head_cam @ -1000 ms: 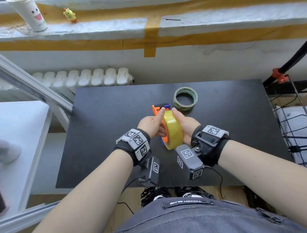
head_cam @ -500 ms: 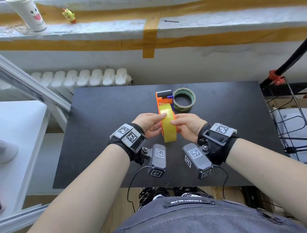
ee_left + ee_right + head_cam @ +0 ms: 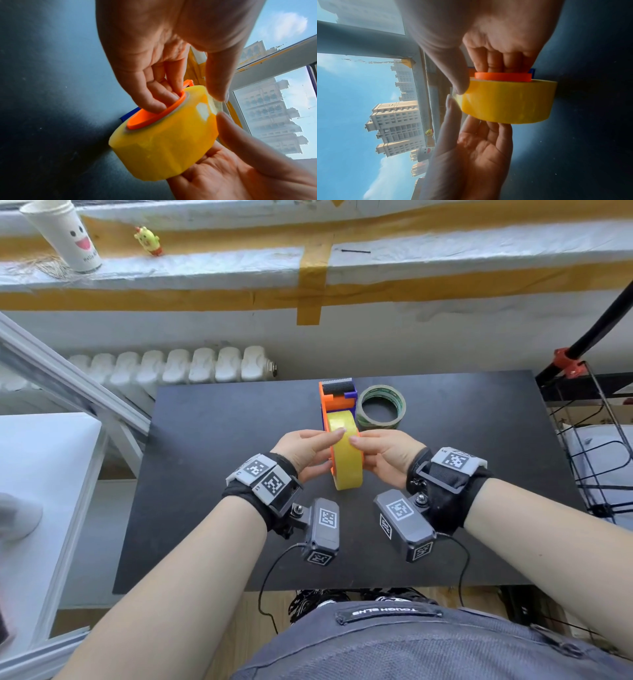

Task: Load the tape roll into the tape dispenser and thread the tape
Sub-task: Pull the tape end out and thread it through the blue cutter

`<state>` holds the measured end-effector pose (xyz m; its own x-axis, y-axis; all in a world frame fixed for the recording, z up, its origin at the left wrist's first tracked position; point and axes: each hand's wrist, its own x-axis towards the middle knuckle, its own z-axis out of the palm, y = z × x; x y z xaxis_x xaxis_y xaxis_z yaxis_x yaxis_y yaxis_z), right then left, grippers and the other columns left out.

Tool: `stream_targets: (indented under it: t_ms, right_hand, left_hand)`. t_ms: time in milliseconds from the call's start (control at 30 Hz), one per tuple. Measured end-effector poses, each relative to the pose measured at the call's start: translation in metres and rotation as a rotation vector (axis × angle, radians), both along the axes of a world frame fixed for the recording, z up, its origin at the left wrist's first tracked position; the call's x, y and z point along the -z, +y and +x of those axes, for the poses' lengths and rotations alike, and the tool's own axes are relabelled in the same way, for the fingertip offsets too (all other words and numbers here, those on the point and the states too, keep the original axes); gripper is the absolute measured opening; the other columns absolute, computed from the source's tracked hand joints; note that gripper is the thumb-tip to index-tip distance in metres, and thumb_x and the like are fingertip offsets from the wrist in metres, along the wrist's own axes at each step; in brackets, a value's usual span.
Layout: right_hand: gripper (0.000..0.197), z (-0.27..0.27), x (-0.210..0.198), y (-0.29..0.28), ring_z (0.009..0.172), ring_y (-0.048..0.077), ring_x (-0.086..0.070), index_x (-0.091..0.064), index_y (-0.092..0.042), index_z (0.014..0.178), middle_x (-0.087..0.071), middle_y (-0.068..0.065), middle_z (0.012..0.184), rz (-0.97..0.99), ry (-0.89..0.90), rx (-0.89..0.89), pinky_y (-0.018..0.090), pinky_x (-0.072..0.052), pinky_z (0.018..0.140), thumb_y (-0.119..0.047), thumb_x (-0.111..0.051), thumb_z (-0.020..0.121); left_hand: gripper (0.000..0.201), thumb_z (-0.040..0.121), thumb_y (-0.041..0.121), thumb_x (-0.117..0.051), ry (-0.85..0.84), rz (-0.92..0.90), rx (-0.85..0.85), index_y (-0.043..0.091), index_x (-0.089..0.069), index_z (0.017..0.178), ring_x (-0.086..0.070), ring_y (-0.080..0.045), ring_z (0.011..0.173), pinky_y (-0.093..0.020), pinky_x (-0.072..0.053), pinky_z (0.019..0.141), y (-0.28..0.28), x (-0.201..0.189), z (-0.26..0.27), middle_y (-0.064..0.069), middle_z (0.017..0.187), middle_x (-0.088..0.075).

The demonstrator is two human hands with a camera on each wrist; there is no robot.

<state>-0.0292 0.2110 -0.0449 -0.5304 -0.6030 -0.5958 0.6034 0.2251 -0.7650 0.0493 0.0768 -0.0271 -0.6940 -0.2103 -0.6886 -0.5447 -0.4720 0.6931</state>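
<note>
- Now squared up: against a second ago, tape dispenser (image 3: 337,402) turned from a slant to point straight away, toothed cutter at the far end, seemingly set down on the table (image 3: 212,474).
- Tape roll (image 3: 346,453) seated on the orange hub (image 3: 154,117), upright on edge between both palms; loading apparently done, threading not yet.
- Left hand (image 3: 305,450) clamped on the roll, fingers curled into the hub, thumb on the outer wrap; right hand (image 3: 387,453) likewise, fingers on the hub's other face, thumb on the rim.
- Thumbs drawn together on top of the roll, probably hunting for the free end.
- Only from the wrist views: a thin clear flap (image 3: 216,104) lifting at the thumb tips, and the fingers hooked in the hub.
- Only from the head view: the cutter, the path ahead for the tape, and a spare green roll (image 3: 381,410) just beside the dispenser.
</note>
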Motion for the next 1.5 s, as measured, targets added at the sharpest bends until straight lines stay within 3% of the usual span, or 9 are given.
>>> stream_targets:
  t_ms: [300,633,733,867,1033,1133,1233,1367,1500]
  right_hand:
    - [0.015,0.001,-0.008,-0.002,0.062,0.015,-0.061,-0.062,-0.011,0.084,-0.065,0.005,0.071,0.027,-0.051,0.063,0.023,-0.050,0.063,-0.015,-0.050,0.092]
    - [0.047,0.002,-0.010,-0.003,0.084,0.026,-0.062,-0.061,-0.003,0.118,-0.065,0.016,0.098,0.083,0.007,0.046,0.038,-0.049,0.086,-0.040,-0.046,0.095]
    - [0.022,0.002,-0.010,0.001,0.082,0.018,-0.065,-0.062,-0.006,0.110,-0.067,0.009,0.094,0.043,0.044,-0.097,0.026,-0.054,0.075,-0.017,-0.053,0.093]
    - [0.024,0.003,-0.010,0.006,0.085,0.020,-0.064,-0.062,-0.003,0.109,-0.066,0.012,0.096,0.051,0.104,-0.158,0.026,-0.053,0.077,0.002,-0.057,0.087]
    - [0.041,0.009,-0.008,0.002,0.092,0.027,-0.057,-0.064,0.007,0.100,-0.063,0.032,0.109,0.196,0.209,-0.044,0.042,-0.046,0.085,-0.032,-0.061,0.088]
    - [0.057,0.007,-0.008,-0.001,0.087,0.019,-0.052,-0.067,0.006,0.101,-0.065,0.019,0.095,0.363,0.347,0.000,0.033,-0.048,0.075,-0.049,-0.057,0.086]
    - [0.045,0.006,-0.009,0.000,0.079,0.018,-0.044,-0.065,-0.011,0.087,-0.047,0.011,0.081,0.438,0.441,-0.075,0.024,-0.036,0.058,-0.055,-0.053,0.085]
    - [0.047,0.007,-0.002,0.007,0.090,0.029,-0.062,-0.069,0.000,0.092,-0.066,0.021,0.094,0.271,0.276,-0.129,0.041,-0.049,0.089,-0.039,-0.077,0.067]
    - [0.008,0.006,0.002,0.009,0.060,0.006,-0.060,-0.065,-0.015,0.077,-0.064,0.000,0.070,0.189,0.277,-0.215,0.024,-0.043,0.065,-0.010,-0.068,0.082]
  left_hand:
    - [0.031,0.083,0.004,-0.067,0.037,-0.064,0.099,0.004,-0.064,0.114,-0.069,-0.006,0.079,-0.012,-0.056,0.071,-0.001,0.001,0.000,-0.004,0.095,-0.072]
    - [0.021,0.084,0.016,-0.068,0.001,-0.042,0.102,0.006,-0.063,0.101,-0.071,-0.008,0.074,-0.016,-0.059,0.068,0.002,-0.002,0.001,-0.006,0.090,-0.071]
    - [0.013,0.087,0.023,-0.064,-0.005,-0.040,0.077,0.011,-0.060,0.083,-0.070,-0.004,0.056,-0.015,-0.057,0.055,0.004,-0.003,0.005,0.000,0.069,-0.073]
    - [0.021,0.089,0.034,-0.060,-0.062,-0.123,0.096,0.015,-0.056,0.080,-0.065,-0.009,0.068,-0.022,-0.054,0.070,0.009,-0.003,0.004,-0.001,0.077,-0.066]
    - [0.045,0.087,0.055,-0.049,-0.133,-0.174,0.085,0.012,-0.059,0.075,-0.061,-0.010,0.071,-0.028,-0.052,0.079,0.013,-0.001,0.005,-0.001,0.074,-0.063]
    - [0.044,0.085,0.055,-0.052,-0.152,-0.208,0.172,0.014,-0.061,0.073,-0.061,-0.009,0.070,-0.031,-0.052,0.086,0.015,-0.001,0.007,0.001,0.073,-0.063]
    - [0.036,0.086,0.047,-0.057,-0.132,-0.229,0.242,0.015,-0.055,0.069,-0.052,-0.005,0.053,-0.019,-0.048,0.063,0.016,0.000,0.010,0.005,0.058,-0.053]
    - [0.034,0.094,0.033,-0.051,-0.126,-0.190,0.220,0.014,-0.048,0.067,-0.038,-0.008,0.053,-0.009,-0.036,0.041,0.014,0.003,0.012,0.000,0.062,-0.038]
    - [0.038,0.094,0.040,-0.048,-0.164,-0.249,0.203,0.014,-0.056,0.067,-0.055,-0.002,0.041,-0.010,-0.044,0.046,0.013,0.008,0.015,0.003,0.054,-0.059]
